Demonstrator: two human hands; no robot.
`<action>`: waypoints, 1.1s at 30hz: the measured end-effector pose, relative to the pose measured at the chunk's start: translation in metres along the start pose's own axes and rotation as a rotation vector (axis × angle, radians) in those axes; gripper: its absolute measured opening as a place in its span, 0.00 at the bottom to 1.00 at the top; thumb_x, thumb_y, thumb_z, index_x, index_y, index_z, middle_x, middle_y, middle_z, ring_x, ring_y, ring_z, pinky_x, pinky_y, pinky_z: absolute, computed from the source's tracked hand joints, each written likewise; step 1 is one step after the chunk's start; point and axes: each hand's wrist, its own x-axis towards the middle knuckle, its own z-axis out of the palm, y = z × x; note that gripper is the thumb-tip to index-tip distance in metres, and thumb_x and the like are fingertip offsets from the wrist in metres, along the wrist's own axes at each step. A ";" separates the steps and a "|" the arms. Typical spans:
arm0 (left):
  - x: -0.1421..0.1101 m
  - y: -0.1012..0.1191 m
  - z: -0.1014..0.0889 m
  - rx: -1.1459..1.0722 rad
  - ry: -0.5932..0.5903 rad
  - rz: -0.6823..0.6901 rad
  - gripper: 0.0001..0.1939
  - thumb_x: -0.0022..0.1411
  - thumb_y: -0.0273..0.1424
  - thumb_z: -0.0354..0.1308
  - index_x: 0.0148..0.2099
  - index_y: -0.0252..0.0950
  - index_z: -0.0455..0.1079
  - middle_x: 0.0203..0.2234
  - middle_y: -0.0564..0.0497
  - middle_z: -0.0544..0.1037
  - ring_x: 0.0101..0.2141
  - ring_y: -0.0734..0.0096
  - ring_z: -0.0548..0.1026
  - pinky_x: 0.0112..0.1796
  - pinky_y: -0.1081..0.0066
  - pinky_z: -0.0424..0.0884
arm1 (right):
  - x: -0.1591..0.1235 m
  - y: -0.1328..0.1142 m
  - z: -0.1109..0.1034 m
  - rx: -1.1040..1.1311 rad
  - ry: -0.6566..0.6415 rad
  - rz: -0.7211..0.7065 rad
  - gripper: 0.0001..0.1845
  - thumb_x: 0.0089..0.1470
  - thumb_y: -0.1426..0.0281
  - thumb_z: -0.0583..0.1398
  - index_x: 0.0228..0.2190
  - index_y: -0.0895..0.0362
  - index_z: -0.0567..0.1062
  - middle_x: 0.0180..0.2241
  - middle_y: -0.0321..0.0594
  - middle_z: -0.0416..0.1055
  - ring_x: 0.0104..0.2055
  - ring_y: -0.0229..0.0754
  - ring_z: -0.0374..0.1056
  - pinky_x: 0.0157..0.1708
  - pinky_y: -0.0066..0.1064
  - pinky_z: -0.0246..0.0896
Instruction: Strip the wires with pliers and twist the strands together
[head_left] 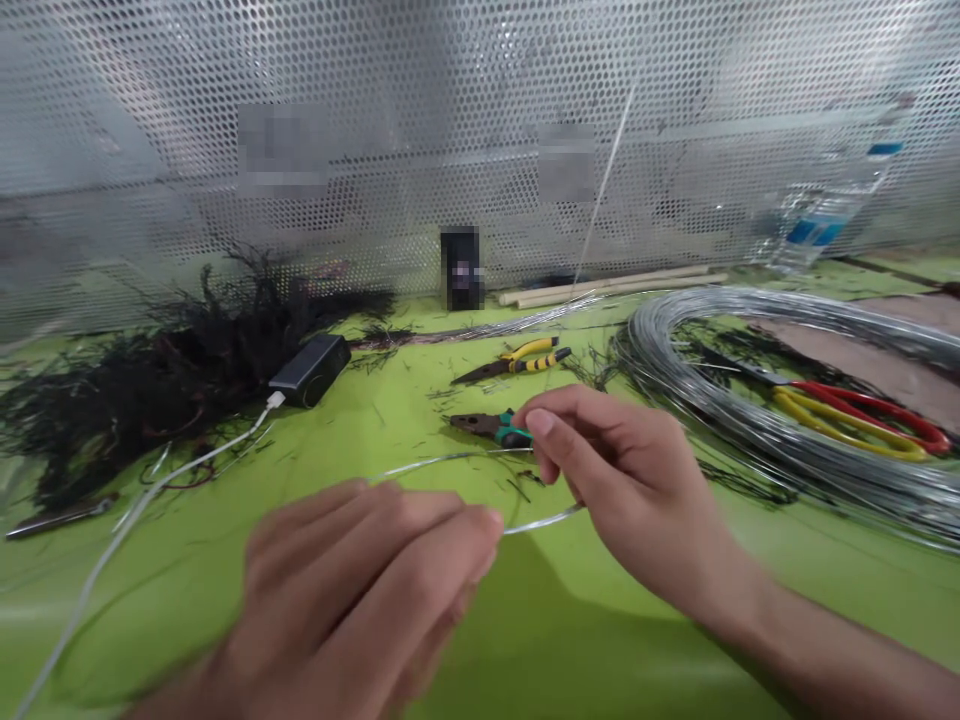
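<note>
A piece of silvery wire [541, 522] bends in a loop between my two hands. My left hand [375, 590] is closed around one part of it, with the fingertips mostly turned away from view. On the other side, my right hand [622, 470] pinches the wire between thumb and fingers. Just beyond the right fingertips lie green-handled pliers [487, 428], their jaws pointing left. Farther back rest long-nose pliers [517, 362] with yellow and black handles.
A large wire coil [660, 350] lies right, with red-and-yellow-handled scissors [855, 405] on it. Black fibres [172, 370] heap at left beside a black box [315, 370] with a white cable [142, 505]. Wooden sticks [615, 288] and a water bottle [817, 230] stand near the perforated panel [420, 130].
</note>
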 end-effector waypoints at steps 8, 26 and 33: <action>0.013 -0.001 -0.005 -0.159 0.034 -0.280 0.06 0.73 0.32 0.61 0.39 0.44 0.74 0.26 0.59 0.82 0.22 0.77 0.75 0.25 0.73 0.65 | 0.002 -0.003 -0.009 0.385 -0.147 0.044 0.08 0.67 0.66 0.66 0.34 0.55 0.82 0.27 0.37 0.79 0.28 0.37 0.74 0.29 0.28 0.73; 0.013 -0.007 -0.011 -0.384 -0.055 -0.485 0.11 0.70 0.35 0.61 0.33 0.43 0.77 0.20 0.59 0.78 0.19 0.76 0.72 0.20 0.76 0.60 | 0.016 0.004 -0.030 0.218 -0.371 0.055 0.11 0.50 0.78 0.75 0.35 0.54 0.83 0.32 0.33 0.83 0.35 0.35 0.78 0.37 0.24 0.74; 0.013 -0.011 -0.011 -0.368 -0.144 -0.443 0.12 0.71 0.35 0.60 0.33 0.42 0.77 0.17 0.59 0.73 0.17 0.77 0.68 0.19 0.75 0.57 | 0.019 0.012 -0.035 0.093 -0.437 -0.129 0.06 0.57 0.74 0.73 0.37 0.54 0.84 0.34 0.38 0.84 0.37 0.41 0.80 0.40 0.32 0.77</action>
